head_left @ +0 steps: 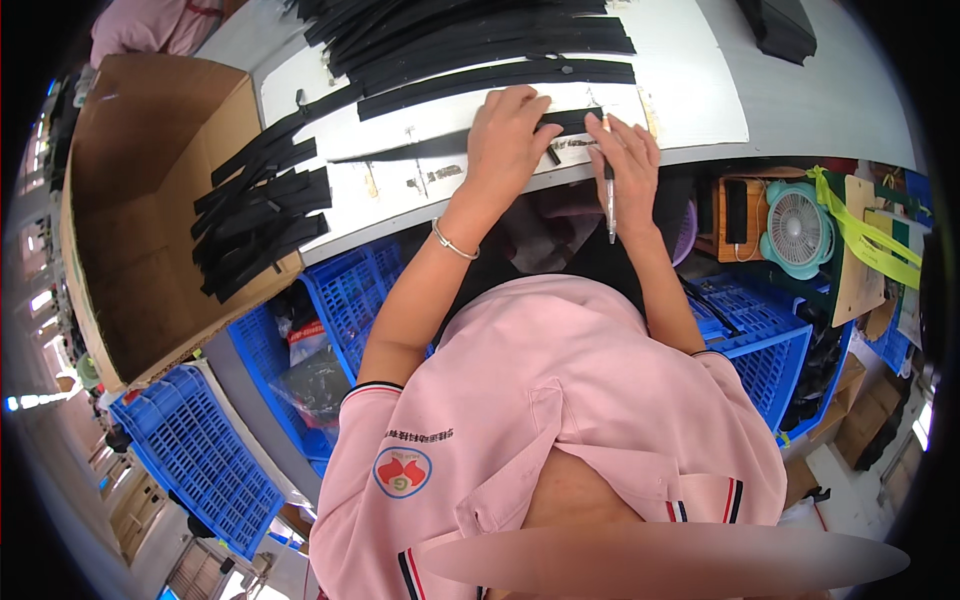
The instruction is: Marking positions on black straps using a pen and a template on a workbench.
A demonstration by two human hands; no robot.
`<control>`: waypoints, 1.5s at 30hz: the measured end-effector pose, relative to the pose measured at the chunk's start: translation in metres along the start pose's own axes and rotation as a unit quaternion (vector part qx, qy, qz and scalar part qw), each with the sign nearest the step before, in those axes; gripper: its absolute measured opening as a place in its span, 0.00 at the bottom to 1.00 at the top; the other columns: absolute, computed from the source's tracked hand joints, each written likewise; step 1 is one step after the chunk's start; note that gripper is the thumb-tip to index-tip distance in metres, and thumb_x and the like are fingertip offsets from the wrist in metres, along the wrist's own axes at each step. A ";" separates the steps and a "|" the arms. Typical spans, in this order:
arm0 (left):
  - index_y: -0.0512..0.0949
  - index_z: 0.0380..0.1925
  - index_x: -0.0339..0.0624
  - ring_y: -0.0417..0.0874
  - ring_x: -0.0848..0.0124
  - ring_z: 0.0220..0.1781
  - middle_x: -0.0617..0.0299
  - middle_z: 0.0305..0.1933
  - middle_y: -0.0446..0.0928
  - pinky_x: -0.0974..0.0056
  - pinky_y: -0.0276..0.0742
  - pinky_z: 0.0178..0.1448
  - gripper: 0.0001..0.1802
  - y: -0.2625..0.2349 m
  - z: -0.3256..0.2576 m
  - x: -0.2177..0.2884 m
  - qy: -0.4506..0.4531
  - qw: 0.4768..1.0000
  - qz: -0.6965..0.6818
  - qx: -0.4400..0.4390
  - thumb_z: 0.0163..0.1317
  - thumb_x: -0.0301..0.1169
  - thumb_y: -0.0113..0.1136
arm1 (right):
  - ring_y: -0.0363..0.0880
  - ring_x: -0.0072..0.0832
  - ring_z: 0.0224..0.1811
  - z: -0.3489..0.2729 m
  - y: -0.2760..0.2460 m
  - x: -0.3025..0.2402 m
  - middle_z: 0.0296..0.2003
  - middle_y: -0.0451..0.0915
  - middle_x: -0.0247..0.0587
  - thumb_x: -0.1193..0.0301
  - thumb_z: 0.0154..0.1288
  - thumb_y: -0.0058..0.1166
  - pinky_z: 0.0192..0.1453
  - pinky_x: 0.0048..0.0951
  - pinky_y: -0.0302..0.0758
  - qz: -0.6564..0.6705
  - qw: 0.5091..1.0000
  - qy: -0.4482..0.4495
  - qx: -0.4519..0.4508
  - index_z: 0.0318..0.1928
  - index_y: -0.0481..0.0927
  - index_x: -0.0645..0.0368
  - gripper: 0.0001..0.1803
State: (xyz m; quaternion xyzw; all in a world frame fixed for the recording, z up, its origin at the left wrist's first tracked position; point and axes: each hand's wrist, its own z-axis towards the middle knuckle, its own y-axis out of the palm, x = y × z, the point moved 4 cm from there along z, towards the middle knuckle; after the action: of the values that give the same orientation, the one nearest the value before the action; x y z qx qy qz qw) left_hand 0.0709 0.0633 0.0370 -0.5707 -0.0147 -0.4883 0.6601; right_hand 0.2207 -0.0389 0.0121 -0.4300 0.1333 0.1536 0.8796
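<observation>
A long black zipper [420, 150] lies across a white board [700, 95] near the table's front edge. My left hand [505, 140] is closed over it, thumb and fingers gripping it against the board. To the right, my right hand [630, 165] holds a slim pen [611, 205], its shaft pointing down toward me. The fingers of that hand rest by the zipper's right end. Dark marks [435, 178] show on the board below the strip. Beyond my hands, more black zippers [480, 45] lie in rows.
At the left, black strips [260, 215] overlap the board's end beside an open cardboard box [150, 190]. Blue plastic crates [745, 335] stand under the table, with another blue crate [205, 450] at lower left. A small teal fan [797, 230] sits on the right.
</observation>
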 end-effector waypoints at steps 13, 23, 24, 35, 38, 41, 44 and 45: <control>0.80 0.63 0.44 0.68 0.54 0.76 0.58 0.69 0.76 0.35 0.37 0.82 0.23 -0.052 -0.104 -0.042 -0.122 0.979 0.155 0.060 0.69 0.35 0.64 | 0.79 0.28 0.58 -0.014 -0.018 0.044 0.52 0.85 0.31 0.78 0.65 0.65 0.72 0.40 0.67 -0.101 0.994 0.025 0.043 0.60 0.85 0.48 0.22; 0.74 0.70 0.49 0.59 0.53 0.82 0.56 0.75 0.69 0.33 0.31 0.81 0.30 -0.071 -0.137 -0.063 -0.181 0.966 0.165 0.076 0.69 0.43 0.65 | 0.79 0.33 0.57 0.001 -0.022 0.030 0.49 0.85 0.37 0.74 0.73 0.59 0.71 0.39 0.67 -0.123 0.992 0.028 0.011 0.58 0.85 0.50 0.16; 0.75 0.70 0.50 0.58 0.53 0.82 0.57 0.76 0.69 0.33 0.32 0.81 0.30 -0.070 -0.137 -0.063 -0.179 0.967 0.164 0.081 0.69 0.43 0.65 | 0.79 0.33 0.57 0.010 -0.024 0.021 0.49 0.85 0.37 0.74 0.73 0.59 0.71 0.39 0.67 -0.127 0.992 0.025 0.010 0.58 0.85 0.50 0.16; 0.78 0.64 0.46 0.63 0.50 0.78 0.54 0.70 0.73 0.29 0.41 0.77 0.29 -0.070 -0.134 -0.060 -0.160 0.966 0.158 0.129 0.65 0.43 0.67 | 0.81 0.17 0.33 0.073 0.079 -0.112 0.37 0.86 0.35 0.71 0.74 0.59 0.39 0.19 0.74 0.467 0.833 0.248 -0.163 0.46 0.88 0.62 0.09; 0.78 0.65 0.49 0.64 0.54 0.79 0.58 0.72 0.73 0.33 0.40 0.80 0.29 -0.070 -0.133 -0.059 -0.175 0.964 0.153 0.127 0.64 0.43 0.69 | 0.79 0.15 0.32 0.070 0.109 -0.117 0.37 0.86 0.32 0.68 0.76 0.57 0.34 0.18 0.71 0.416 0.854 0.226 -0.218 0.47 0.87 0.63 0.12; 0.79 0.64 0.49 0.64 0.54 0.78 0.58 0.71 0.73 0.33 0.40 0.79 0.29 -0.070 -0.135 -0.061 -0.177 0.963 0.154 0.135 0.64 0.43 0.69 | 0.80 0.16 0.31 0.069 0.114 -0.129 0.37 0.87 0.33 0.69 0.74 0.58 0.35 0.19 0.73 0.370 0.893 0.152 -0.207 0.40 0.87 0.69 0.13; 0.79 0.64 0.48 0.65 0.55 0.78 0.59 0.71 0.73 0.33 0.40 0.79 0.29 -0.071 -0.138 -0.062 -0.176 0.963 0.149 0.141 0.64 0.44 0.69 | 0.82 0.17 0.31 0.069 0.115 -0.130 0.37 0.87 0.34 0.69 0.73 0.58 0.36 0.20 0.75 0.341 0.898 0.157 -0.229 0.40 0.87 0.68 0.13; 0.79 0.64 0.48 0.65 0.55 0.78 0.59 0.71 0.74 0.33 0.40 0.79 0.29 -0.071 -0.137 -0.063 -0.174 0.963 0.151 0.142 0.64 0.44 0.69 | 0.82 0.17 0.31 0.068 0.117 -0.129 0.37 0.87 0.34 0.69 0.73 0.58 0.36 0.20 0.75 0.340 0.898 0.157 -0.230 0.40 0.87 0.68 0.13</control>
State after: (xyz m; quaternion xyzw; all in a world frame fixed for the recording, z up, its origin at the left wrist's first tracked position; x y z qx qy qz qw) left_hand -0.0825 0.0061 0.0053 -0.5426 -0.1124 -0.2689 0.7878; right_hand 0.0648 0.0636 0.0165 -0.5674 0.3683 0.4004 0.6181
